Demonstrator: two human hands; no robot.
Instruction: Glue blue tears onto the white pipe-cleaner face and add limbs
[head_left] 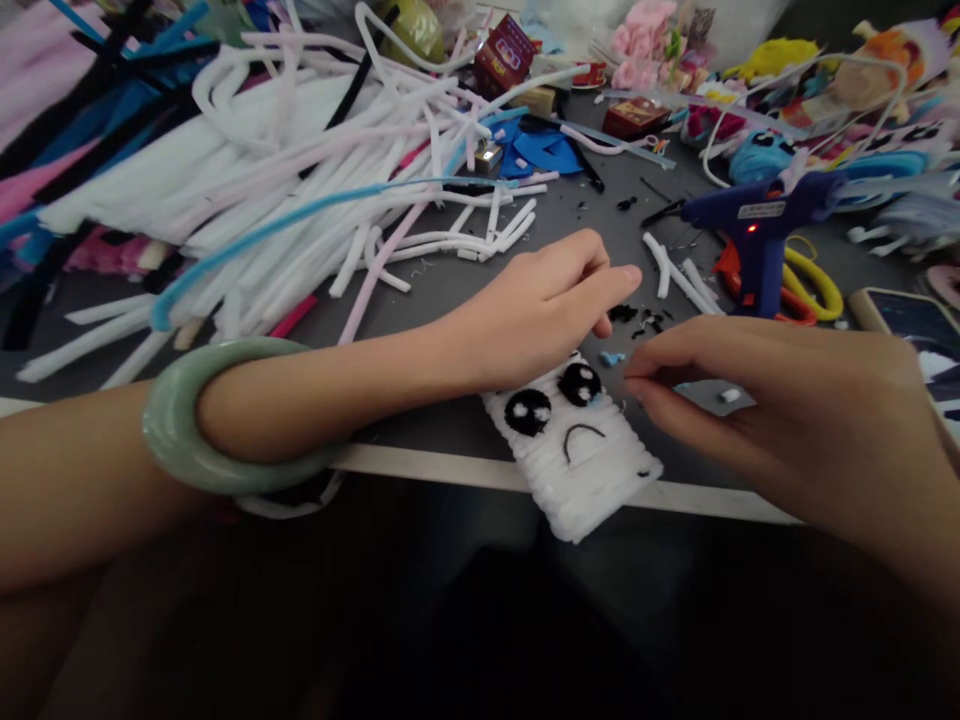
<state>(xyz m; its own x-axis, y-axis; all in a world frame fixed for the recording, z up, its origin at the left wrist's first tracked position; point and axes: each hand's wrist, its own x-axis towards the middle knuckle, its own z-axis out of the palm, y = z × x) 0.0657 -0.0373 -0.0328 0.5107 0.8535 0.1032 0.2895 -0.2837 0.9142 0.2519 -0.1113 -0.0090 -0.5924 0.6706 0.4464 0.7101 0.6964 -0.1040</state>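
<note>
A white fuzzy rectangular piece [574, 485] made of rows of pipe cleaner lies tilted across the table's front edge. It bears two black eyes with white spots, a thin downturned mouth and a small blue bit under one eye. My left hand [555, 300] is over its top end, fingers curled closed; whatever they may hold is hidden. Just right of the piece, my right hand [780, 420] pinches thumb and forefinger together, and anything between the tips is too small to name. A blue fluffy scrap [612, 358] lies between the hands.
White, pink and blue pipe cleaners [315, 190] are heaped at left. A blue glue gun [765, 225] with a lit red light stands behind my right hand. A phone [911, 325] lies at far right. Black scraps [649, 322] and white stems [679, 275] lie beyond the hands.
</note>
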